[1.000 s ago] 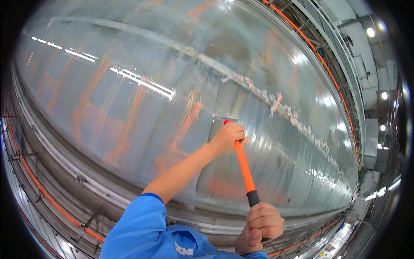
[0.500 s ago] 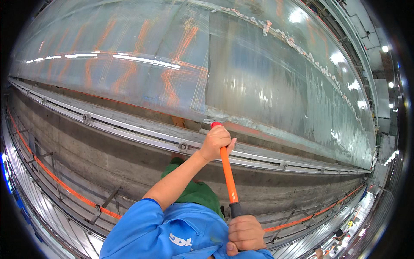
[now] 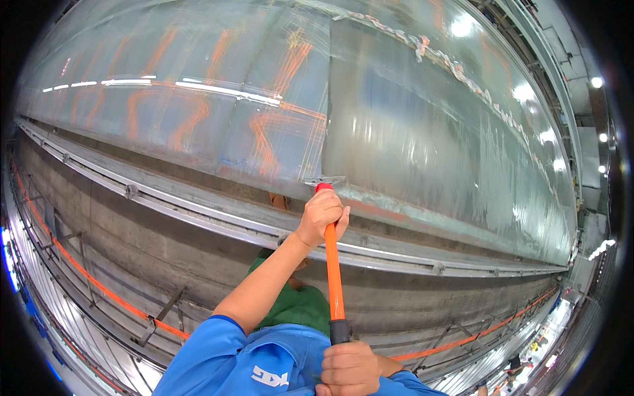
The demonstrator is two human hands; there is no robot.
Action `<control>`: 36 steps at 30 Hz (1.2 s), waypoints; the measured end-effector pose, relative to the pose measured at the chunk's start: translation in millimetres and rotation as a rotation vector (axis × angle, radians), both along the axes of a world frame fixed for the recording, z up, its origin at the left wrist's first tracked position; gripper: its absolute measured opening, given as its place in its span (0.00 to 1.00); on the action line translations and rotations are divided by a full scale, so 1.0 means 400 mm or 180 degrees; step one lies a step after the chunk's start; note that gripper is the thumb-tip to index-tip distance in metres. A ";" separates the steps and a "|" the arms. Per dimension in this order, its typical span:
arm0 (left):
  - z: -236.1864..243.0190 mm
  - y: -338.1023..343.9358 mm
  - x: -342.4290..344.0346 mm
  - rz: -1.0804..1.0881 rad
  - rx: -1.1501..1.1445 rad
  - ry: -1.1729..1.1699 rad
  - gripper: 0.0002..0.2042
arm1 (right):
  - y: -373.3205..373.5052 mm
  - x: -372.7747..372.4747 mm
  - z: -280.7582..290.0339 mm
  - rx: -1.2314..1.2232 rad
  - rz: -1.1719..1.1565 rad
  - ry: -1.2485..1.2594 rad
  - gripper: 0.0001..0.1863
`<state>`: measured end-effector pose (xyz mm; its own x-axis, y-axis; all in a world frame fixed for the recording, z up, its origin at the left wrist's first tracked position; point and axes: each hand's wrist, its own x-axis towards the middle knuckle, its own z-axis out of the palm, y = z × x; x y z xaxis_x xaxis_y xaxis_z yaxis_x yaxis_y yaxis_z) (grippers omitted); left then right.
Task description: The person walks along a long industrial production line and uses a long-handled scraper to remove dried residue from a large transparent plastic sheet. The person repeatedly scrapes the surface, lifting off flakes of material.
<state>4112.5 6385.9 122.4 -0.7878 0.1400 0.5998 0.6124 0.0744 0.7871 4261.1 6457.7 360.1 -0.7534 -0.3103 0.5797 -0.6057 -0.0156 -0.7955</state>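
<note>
The left hand [image 3: 322, 214] was wrapped round the upper end of a long-handled scraper [image 3: 334, 270], just below its red head [image 3: 323, 187], with the thumb out on the right side. The right hand [image 3: 350, 369] was closed in a fist round the lower end, by the black grip [image 3: 339, 331]. The scraper's orange pole stood nearly upright between them. Its flat metal blade [image 3: 319, 179] lay at the near edge of a huge, shiny grey sheet [image 3: 389, 138]; I couldn't tell how firmly it touched. Left of the blade the sheet bore orange streaks [image 3: 267, 132]; to the right it looked smoother, and farther off ran a ridge of crumpled scraps [image 3: 422, 46]. The person wore a blue shirt [image 3: 191, 363] and green trousers [image 3: 300, 307]. A metal rail [image 3: 396, 262] ran along the near side, and bright lights [image 3: 597, 82] shone far right.
</note>
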 end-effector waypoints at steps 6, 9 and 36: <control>-0.014 0.015 -0.185 0.0056 0.0041 0.0088 0.16 | 0.018 -0.157 -0.047 -0.0148 0.0023 0.0200 0.12; -0.023 0.031 -0.305 0.0026 0.0026 0.0147 0.16 | 0.032 -0.251 -0.071 -0.0250 -0.0034 0.0324 0.12; 0.003 0.079 -0.802 -0.0146 -0.0215 0.0234 0.18 | 0.052 -0.771 0.010 -0.0283 -0.1038 -0.0060 0.13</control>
<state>3791.5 6417.4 123.8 -0.7338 0.2170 0.6438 0.6723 0.0962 0.7340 3952.6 6478.4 364.1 -0.8156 0.0000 0.5787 -0.5754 0.1069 -0.8109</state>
